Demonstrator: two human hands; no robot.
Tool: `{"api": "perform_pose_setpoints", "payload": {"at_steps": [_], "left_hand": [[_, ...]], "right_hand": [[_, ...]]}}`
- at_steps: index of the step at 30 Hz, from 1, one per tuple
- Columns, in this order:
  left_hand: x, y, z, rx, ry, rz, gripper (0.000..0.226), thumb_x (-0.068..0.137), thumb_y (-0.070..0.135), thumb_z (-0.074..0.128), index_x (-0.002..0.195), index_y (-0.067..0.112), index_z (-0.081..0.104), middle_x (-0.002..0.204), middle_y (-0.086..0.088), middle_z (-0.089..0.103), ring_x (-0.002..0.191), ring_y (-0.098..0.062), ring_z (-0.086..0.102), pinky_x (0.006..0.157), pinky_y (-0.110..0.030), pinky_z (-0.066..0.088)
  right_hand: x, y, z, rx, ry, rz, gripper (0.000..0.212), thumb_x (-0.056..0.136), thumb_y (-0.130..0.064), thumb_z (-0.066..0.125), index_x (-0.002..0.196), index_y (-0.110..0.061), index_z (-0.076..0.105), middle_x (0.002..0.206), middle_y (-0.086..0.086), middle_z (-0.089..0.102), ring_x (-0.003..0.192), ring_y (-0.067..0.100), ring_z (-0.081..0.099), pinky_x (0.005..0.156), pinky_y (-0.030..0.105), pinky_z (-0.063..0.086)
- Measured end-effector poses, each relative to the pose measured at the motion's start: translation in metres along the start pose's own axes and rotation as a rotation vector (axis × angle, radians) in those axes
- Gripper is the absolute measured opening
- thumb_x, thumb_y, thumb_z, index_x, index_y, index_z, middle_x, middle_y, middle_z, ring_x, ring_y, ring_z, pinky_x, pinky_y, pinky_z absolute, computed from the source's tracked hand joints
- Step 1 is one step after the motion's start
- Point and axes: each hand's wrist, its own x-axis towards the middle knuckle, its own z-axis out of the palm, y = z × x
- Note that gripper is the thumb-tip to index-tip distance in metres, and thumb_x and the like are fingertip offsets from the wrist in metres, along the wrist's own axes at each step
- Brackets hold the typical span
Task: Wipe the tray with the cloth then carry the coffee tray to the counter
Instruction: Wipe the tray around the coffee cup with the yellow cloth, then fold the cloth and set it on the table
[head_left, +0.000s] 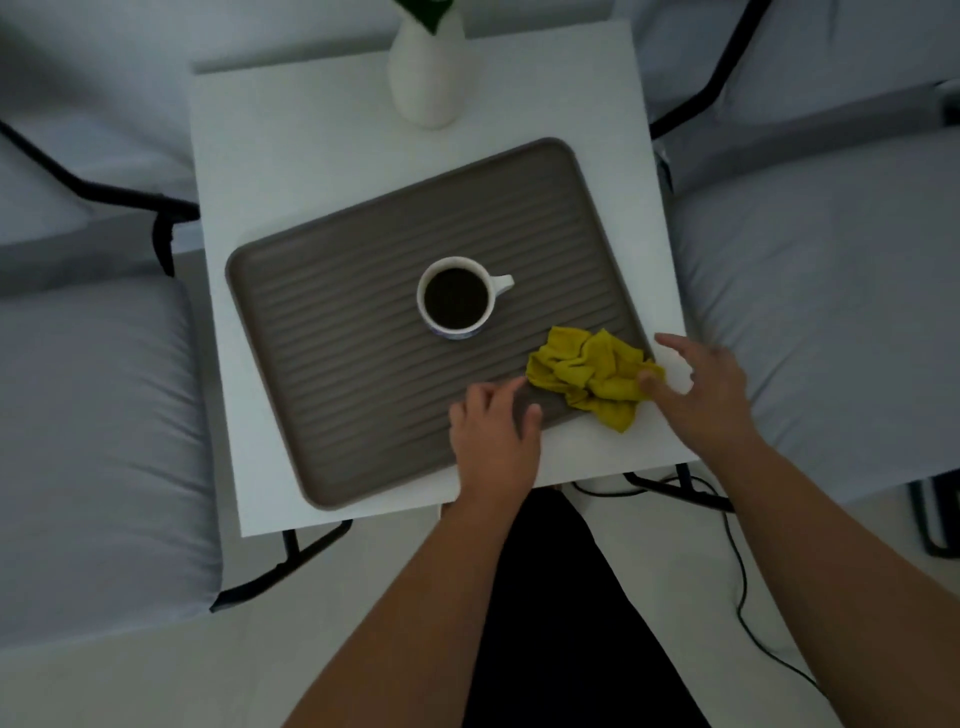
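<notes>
A brown ribbed tray (332, 395) lies at an angle on a small white table (311, 156). A white cup of black coffee (457, 301) stands near the tray's middle, handle to the right. A crumpled yellow cloth (592, 376) lies over the tray's near right corner and partly on the table. My left hand (493, 436) rests on the tray's near edge, fingers curled, thumb on the tray beside the cloth. My right hand (701, 389) is spread on the table at the cloth's right side, thumb touching the cloth, fingers apart.
A white vase (428, 78) with a green leaf stands at the table's far edge behind the tray. Grey cushioned chairs (831, 291) with black frames flank the table on both sides. A black cable (743, 587) runs across the pale floor at the right.
</notes>
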Motion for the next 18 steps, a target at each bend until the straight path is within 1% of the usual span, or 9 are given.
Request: {"api": "perform_pose_setpoints", "payload": {"at_steps": [3,5,7,9,10,12,15,16,18], "left_hand": [[0.012,0.016,0.015,0.045,-0.049,0.029,0.034,0.087,0.037,0.058,0.120,0.028,0.060,0.110,-0.005,0.052,0.097,-0.027,0.046,0.087,-0.036,0.040],[0.019,0.019,0.017,0.059,-0.047,0.018,0.029,0.085,0.036,0.061,0.113,0.027,0.062,0.106,-0.004,0.051,0.095,-0.026,0.046,0.085,-0.036,0.041],[0.022,0.021,0.018,0.051,-0.040,-0.004,0.023,0.083,0.035,0.063,0.105,0.026,0.064,0.102,-0.003,0.050,0.093,-0.024,0.046,0.084,-0.034,0.041],[0.022,0.023,0.019,0.030,-0.044,-0.021,0.015,0.084,0.031,0.064,0.096,0.023,0.066,0.101,-0.002,0.049,0.092,-0.023,0.045,0.084,-0.034,0.042],[0.022,0.023,0.019,0.001,-0.048,-0.023,0.010,0.085,0.028,0.064,0.092,0.021,0.065,0.100,-0.001,0.049,0.092,-0.022,0.046,0.084,-0.035,0.043],[0.020,0.023,0.020,-0.101,-0.043,-0.004,0.002,0.085,0.020,0.064,0.087,0.018,0.064,0.099,0.000,0.049,0.091,-0.020,0.048,0.083,-0.035,0.045],[0.008,0.026,0.016,-0.321,-0.020,-0.018,0.007,0.087,0.009,0.061,0.087,0.015,0.059,0.102,0.002,0.048,0.088,-0.004,0.052,0.080,-0.024,0.047],[0.001,0.028,0.013,-0.415,-0.027,-0.056,0.007,0.089,0.008,0.059,0.087,0.015,0.057,0.103,0.002,0.051,0.088,-0.002,0.055,0.078,-0.024,0.049],[-0.011,0.032,0.005,-0.593,-0.060,-0.136,0.006,0.091,0.009,0.057,0.087,0.013,0.056,0.105,0.005,0.060,0.086,-0.010,0.062,0.072,-0.029,0.056]], "right_hand": [[0.012,-0.009,0.004,-0.170,0.016,-0.229,0.049,0.074,-0.046,0.049,0.119,-0.034,0.061,0.118,0.012,0.053,0.105,0.035,0.053,0.094,0.039,0.037],[0.025,-0.023,0.005,-0.289,-0.022,-0.330,0.043,0.075,-0.040,0.053,0.117,-0.040,0.061,0.126,0.008,0.051,0.103,0.036,0.051,0.091,0.041,0.040],[0.039,-0.036,0.004,-0.434,-0.154,-0.414,0.044,0.076,-0.034,0.063,0.119,-0.045,0.059,0.140,0.005,0.042,0.112,0.037,0.043,0.094,0.045,0.038],[0.052,-0.047,0.001,-0.538,-0.305,-0.488,0.046,0.076,-0.034,0.068,0.119,-0.047,0.058,0.149,0.001,0.031,0.123,0.035,0.033,0.099,0.046,0.032],[0.058,-0.051,0.000,-0.565,-0.345,-0.523,0.044,0.076,-0.036,0.068,0.117,-0.046,0.059,0.151,0.001,0.028,0.126,0.034,0.030,0.100,0.046,0.029],[0.065,-0.055,0.000,-0.571,-0.365,-0.575,0.040,0.076,-0.036,0.067,0.116,-0.042,0.061,0.151,-0.001,0.028,0.127,0.034,0.029,0.101,0.044,0.028],[0.071,-0.061,0.002,-0.484,-0.392,-0.623,0.046,0.079,-0.030,0.060,0.123,-0.041,0.053,0.145,-0.008,0.037,0.122,0.028,0.030,0.098,0.042,0.030],[0.072,-0.064,0.004,-0.456,-0.424,-0.636,0.048,0.079,-0.028,0.058,0.124,-0.041,0.051,0.140,-0.009,0.043,0.118,0.025,0.032,0.096,0.041,0.031],[0.073,-0.070,0.010,-0.420,-0.517,-0.647,0.046,0.079,-0.029,0.054,0.123,-0.042,0.053,0.127,-0.007,0.054,0.107,0.019,0.035,0.093,0.039,0.036]]}}
